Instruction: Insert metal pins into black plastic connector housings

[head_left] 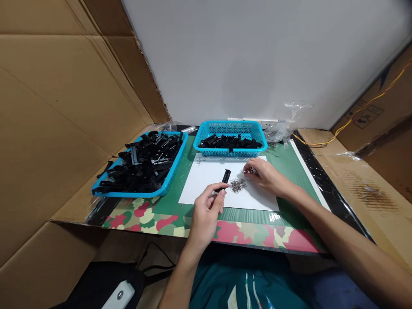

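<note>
My left hand point(208, 204) is closed on the lower end of a narrow black plastic part point(227, 175), tilted with its far end pointing away from me. To the right, my right hand point(259, 173) pinches a thin, shiny metal pin point(245, 171); its exact shape is too small to make out. Between the hands a small heap of tiny metal pieces point(237, 185) lies on a white sheet point(193, 189). The black part is just left of the heap.
A blue basket point(165, 189) piled with black plastic parts point(144, 161) stands at the left. Behind the sheet is another blue basket point(230, 153) with similar parts. Clear plastic bags point(278, 131) lie at the back right. Cardboard walls point(64, 86) flank the green-topped table point(283, 159).
</note>
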Motion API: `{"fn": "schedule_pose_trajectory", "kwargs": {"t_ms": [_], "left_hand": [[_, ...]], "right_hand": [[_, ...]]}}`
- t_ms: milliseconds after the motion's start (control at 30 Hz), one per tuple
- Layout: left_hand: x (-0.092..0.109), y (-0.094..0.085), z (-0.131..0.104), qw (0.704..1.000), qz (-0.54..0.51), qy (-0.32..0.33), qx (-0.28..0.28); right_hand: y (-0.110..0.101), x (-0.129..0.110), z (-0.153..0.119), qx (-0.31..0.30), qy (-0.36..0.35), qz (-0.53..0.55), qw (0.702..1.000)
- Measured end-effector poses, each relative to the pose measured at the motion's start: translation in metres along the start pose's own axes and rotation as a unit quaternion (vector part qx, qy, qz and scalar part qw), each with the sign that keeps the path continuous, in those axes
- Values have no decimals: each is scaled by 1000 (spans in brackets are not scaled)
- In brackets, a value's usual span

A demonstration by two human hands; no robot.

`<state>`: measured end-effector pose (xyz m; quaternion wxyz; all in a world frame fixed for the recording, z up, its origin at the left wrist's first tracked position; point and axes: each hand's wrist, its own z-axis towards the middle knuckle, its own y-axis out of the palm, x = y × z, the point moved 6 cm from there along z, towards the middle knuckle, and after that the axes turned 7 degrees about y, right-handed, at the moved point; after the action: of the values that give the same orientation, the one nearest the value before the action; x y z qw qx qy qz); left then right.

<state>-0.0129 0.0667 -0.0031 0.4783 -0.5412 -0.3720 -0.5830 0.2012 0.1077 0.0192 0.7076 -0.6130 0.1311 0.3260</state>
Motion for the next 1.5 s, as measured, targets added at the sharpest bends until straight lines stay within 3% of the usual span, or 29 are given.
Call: {"fn": "schedule_pose_trajectory", "kwargs": {"t_ms": [500, 833, 1033, 1300, 1500], "left_hand": [[2, 3, -1, 1000, 7, 4, -17], [6, 2, -1, 999, 22, 44, -14], [7, 2, -1, 999, 20, 45, -10], [8, 2, -1, 999, 23, 40, -6], [7, 2, -1, 999, 21, 42, -6]], "right_hand": [[11, -6, 6, -27, 1, -2, 1000], [2, 9, 5, -16, 76, 208, 975], [1, 1, 2, -58, 73, 160, 983], [3, 4, 3, -51, 75, 120, 989], [6, 2, 3, -7, 50, 66, 997]]}}
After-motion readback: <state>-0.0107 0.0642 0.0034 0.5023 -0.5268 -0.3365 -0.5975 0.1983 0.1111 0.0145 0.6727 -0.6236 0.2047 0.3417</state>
